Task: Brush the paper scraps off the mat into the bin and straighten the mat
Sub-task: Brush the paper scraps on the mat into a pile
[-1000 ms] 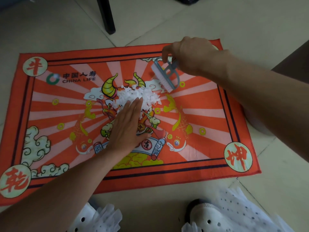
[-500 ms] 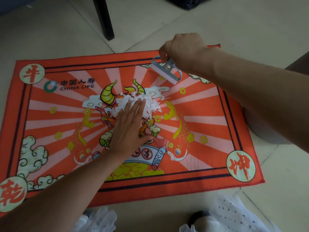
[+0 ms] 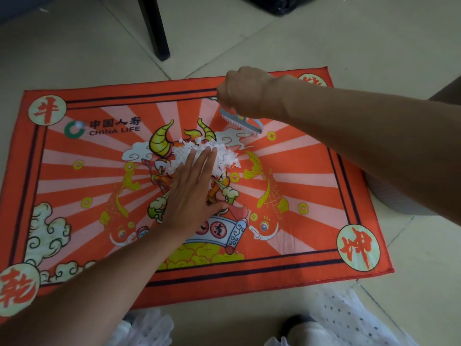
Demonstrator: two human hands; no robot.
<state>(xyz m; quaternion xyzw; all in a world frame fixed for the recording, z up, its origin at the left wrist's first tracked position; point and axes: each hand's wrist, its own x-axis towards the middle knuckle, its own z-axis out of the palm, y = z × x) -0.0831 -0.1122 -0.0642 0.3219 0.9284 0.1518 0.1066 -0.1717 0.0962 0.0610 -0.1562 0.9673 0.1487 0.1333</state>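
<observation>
A red printed mat [image 3: 311,186] lies flat on the tiled floor. A heap of white paper scraps [image 3: 225,156] sits at its middle. My left hand [image 3: 192,193] lies flat on the mat, straight fingers resting against the near side of the heap. My right hand [image 3: 245,89] grips a small blue brush [image 3: 243,122] with pale bristles, held down on the mat just beyond and to the right of the heap. A dark bin bag [image 3: 279,3] shows at the top edge.
A black furniture leg [image 3: 154,26] stands on the floor beyond the mat. A pale rounded object [image 3: 394,198] sits off the mat's right edge under my right forearm. White shoes [image 3: 306,333] and dotted fabric are at the bottom edge.
My right hand has carried the brush away from the heap toward the mat's far edge and set it lower on the mat. My left hand has stayed against the scraps.
</observation>
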